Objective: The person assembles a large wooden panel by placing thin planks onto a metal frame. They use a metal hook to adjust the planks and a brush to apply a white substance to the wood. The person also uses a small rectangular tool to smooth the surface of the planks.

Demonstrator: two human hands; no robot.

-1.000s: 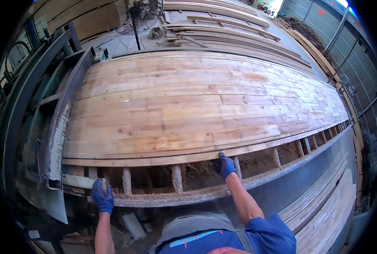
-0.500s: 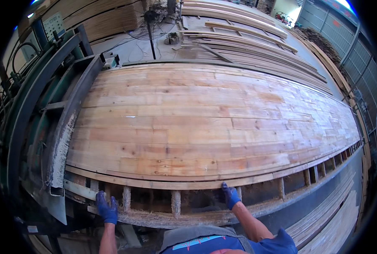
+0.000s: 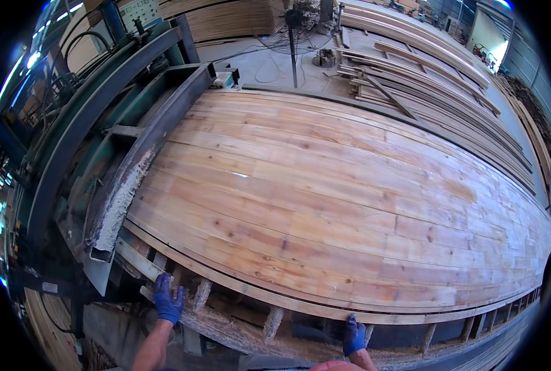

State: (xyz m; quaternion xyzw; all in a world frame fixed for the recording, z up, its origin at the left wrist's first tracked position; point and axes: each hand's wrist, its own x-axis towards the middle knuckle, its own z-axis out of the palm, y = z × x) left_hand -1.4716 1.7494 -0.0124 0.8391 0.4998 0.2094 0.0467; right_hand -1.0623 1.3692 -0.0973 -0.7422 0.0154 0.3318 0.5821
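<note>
A broad panel of edge-laid wooden boards (image 3: 325, 204) lies flat in front of me. Along its near side runs a narrow wooden strip (image 3: 275, 297), with a thin dark gap between strip and boards. My right hand (image 3: 353, 336), in a blue glove, has its fingertips on the strip's near edge; the lower part of its grip is hidden. My left hand (image 3: 169, 298), gloved too, rests by the slatted support frame (image 3: 226, 331) near the panel's left end. Its thumb stands apart from its fingers, and nothing shows inside it.
At the left stands a green and grey machine with a heavy steel beam (image 3: 127, 179) across the panel's end. Beyond the panel are a standing fan (image 3: 294, 37), a metal pot (image 3: 325, 59) and stacked timber strips (image 3: 436, 105). A metal wall (image 3: 535, 80) rises at far right.
My view has turned left, so the panel and both hands sit differently in the picture. Both hands stay at about the same places on the strip and frame.
</note>
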